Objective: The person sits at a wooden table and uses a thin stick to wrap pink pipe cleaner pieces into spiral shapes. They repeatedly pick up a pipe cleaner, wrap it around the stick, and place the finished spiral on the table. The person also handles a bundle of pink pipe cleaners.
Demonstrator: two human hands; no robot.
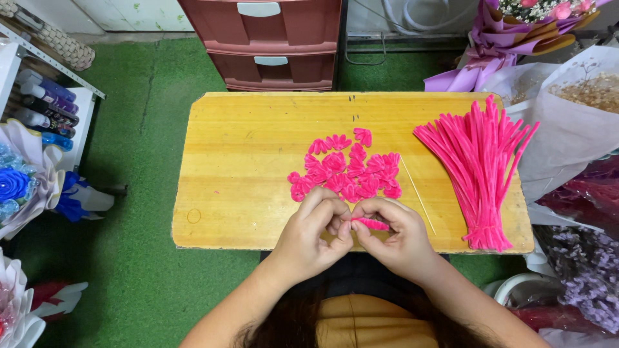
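Note:
Over the near edge of a small yellow wooden table [238,161], my left hand [316,232] and my right hand [393,235] meet fingertip to fingertip. Both pinch a short folded pink pipe cleaner piece [371,223] between thumbs and fingers. Just beyond the hands lies a pile of several bent pink pipe cleaner petals [348,171]. A thin wooden skewer [418,194] lies beside the pile. At the table's right end rests a thick bundle of straight pink pipe cleaners [480,167].
Green turf [142,258] covers the floor. A pink plastic drawer unit [271,45] stands beyond the table. Wrapped bouquets [567,116] crowd the right side. On the left are a shelf with bottles [45,103] and a blue flower bouquet [16,183].

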